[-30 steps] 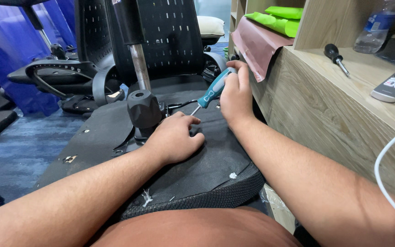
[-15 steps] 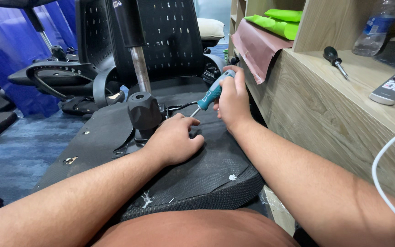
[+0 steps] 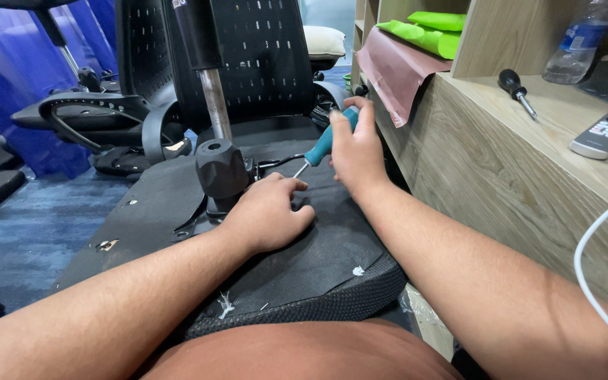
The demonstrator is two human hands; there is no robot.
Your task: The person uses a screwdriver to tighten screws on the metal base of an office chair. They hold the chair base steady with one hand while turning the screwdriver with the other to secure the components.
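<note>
Your right hand grips the teal-handled steel screwdriver: light, rigid, best held mid-handle. Your left hand rests open, pressing the black fabric-covered upturned chair seat.

Teal-handled screwdriver slanting, tip seemingly on upturned seat underside.

Bare left hand, bare right hand, sleeveless forearms, no gloves

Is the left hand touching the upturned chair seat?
Touching. The head view shows the left hand pressed flat on the black seat underside, fingers curled against the fabric, with no gap.
</note>
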